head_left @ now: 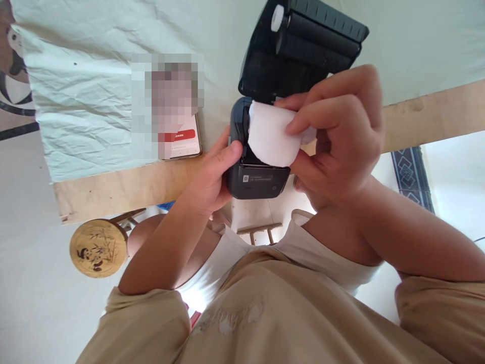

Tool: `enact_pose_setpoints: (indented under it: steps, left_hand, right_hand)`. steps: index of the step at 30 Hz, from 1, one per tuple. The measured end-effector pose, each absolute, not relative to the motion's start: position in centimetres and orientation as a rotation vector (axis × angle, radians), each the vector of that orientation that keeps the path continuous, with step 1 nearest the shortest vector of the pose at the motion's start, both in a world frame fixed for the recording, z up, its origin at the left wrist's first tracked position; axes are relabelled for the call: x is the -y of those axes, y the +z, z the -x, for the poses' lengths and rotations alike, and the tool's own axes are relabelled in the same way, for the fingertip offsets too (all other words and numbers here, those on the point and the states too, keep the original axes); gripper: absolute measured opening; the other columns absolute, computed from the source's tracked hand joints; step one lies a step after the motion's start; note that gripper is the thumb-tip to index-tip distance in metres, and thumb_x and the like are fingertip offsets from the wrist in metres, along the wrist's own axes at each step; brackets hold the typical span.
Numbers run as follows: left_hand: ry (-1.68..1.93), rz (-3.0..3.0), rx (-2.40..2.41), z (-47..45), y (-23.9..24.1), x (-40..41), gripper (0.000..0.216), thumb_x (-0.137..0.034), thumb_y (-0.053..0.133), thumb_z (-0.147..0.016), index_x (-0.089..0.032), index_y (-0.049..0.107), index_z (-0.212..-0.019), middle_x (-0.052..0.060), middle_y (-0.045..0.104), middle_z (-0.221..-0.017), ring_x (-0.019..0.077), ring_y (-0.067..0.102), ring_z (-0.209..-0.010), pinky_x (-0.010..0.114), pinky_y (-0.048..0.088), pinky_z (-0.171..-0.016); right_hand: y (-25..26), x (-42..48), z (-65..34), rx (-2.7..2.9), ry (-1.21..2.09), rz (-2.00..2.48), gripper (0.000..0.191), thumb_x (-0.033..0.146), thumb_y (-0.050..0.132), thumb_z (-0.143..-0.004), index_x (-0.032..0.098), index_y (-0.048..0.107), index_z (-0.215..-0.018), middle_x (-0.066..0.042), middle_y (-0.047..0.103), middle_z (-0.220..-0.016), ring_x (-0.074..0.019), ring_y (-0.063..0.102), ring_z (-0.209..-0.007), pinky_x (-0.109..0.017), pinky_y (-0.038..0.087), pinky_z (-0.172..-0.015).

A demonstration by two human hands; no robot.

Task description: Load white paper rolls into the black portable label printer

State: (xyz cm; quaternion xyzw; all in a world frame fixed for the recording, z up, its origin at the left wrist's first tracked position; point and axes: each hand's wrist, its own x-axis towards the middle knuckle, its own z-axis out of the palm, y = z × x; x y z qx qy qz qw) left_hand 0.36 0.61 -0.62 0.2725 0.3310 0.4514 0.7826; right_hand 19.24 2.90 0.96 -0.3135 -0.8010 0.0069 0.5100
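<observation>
A small dark label printer (257,179) sits at the table's near edge with its lid (303,45) swung open and up. My left hand (212,172) is wrapped around the printer's left side, thumb on its top edge. My right hand (337,131) pinches a white paper roll (269,134) between thumb and fingers, holding it at the printer's open bay. The roll partly hides the bay.
A phone (182,141) lies on the crumpled pale cloth (87,101) left of the printer. The wooden table edge (121,189) runs across. A round stool with a panda picture (97,247) stands below left. A patterned mat (411,177) lies at the right.
</observation>
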Motion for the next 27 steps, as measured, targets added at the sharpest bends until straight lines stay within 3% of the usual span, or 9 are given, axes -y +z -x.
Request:
enact_pose_setpoints:
  steps: [7, 14, 18, 21, 24, 27]
  left_hand:
    - [0.981, -0.592, -0.729, -0.5, -0.5, -0.6, 0.021, -0.039, 0.07, -0.093, -0.02, 0.071, -0.101, -0.001, 0.076, -0.09, 0.0264, 0.075, -0.119, 0.035, 0.068, -0.093]
    - [1.039, -0.571, -0.682, -0.7, -1.0, -0.9, 0.028, -0.042, 0.059, -0.094, -0.017, 0.069, -0.09, 0.005, 0.075, -0.09, 0.0297, 0.071, -0.125, 0.04, 0.065, -0.098]
    - [1.103, -0.557, -0.662, -0.7, -1.3, -0.8, 0.03, -0.046, 0.058, -0.091, -0.018, 0.067, -0.09, 0.007, 0.076, -0.098, 0.031, 0.068, -0.128, 0.043, 0.064, -0.099]
    - [1.087, -0.567, -0.715, -0.5, -1.3, -0.6, 0.021, -0.038, 0.067, -0.085, -0.018, 0.066, -0.093, 0.005, 0.075, -0.093, 0.0301, 0.072, -0.12, 0.042, 0.064, -0.096]
    - [1.055, -0.613, -0.713, -0.4, -1.4, -0.4, 0.027, -0.031, 0.068, -0.083, -0.019, 0.066, -0.107, 0.004, 0.074, -0.09, 0.029, 0.077, -0.106, 0.041, 0.066, -0.087]
    - [1.079, -0.658, -0.695, -0.2, -1.7, -0.3, 0.03, -0.025, 0.068, -0.084, -0.02, 0.066, -0.113, 0.004, 0.074, -0.09, 0.0272, 0.078, -0.098, 0.036, 0.066, -0.076]
  right_hand:
    - [0.2, -2.8, -19.3, 1.983, 0.024, 0.808, 0.013, 0.007, 0.061, -0.086, 0.016, 0.055, -0.095, -0.003, 0.062, -0.101, -0.0113, 0.07, -0.106, -0.025, 0.064, -0.086]
    - [0.6, -2.4, -20.2, 2.082, -0.025, 0.746, 0.012, 0.022, 0.068, -0.088, 0.018, 0.056, -0.091, -0.002, 0.062, -0.093, -0.0121, 0.064, -0.088, -0.031, 0.054, -0.074]
    - [0.7, -1.4, -19.9, 2.161, -0.019, 0.655, 0.012, 0.024, 0.068, -0.087, 0.019, 0.059, -0.093, -0.001, 0.064, -0.095, -0.0147, 0.062, -0.093, -0.034, 0.046, -0.076]
    - [0.5, -0.8, -19.5, 2.173, -0.022, 0.655, 0.014, 0.032, 0.066, -0.09, 0.02, 0.06, -0.091, 0.0, 0.065, -0.095, -0.0158, 0.063, -0.102, -0.036, 0.043, -0.081]
    - [0.7, -0.6, -19.6, 2.16, -0.003, 0.632, 0.029, 0.049, 0.057, -0.096, 0.021, 0.063, -0.096, -0.002, 0.064, -0.097, -0.0159, 0.06, -0.103, -0.037, 0.047, -0.085]
    - [1.1, -0.8, -19.8, 2.137, -0.021, 0.697, 0.018, 0.034, 0.064, -0.092, 0.019, 0.063, -0.1, -0.004, 0.061, -0.097, -0.0108, 0.055, -0.089, -0.031, 0.047, -0.076]
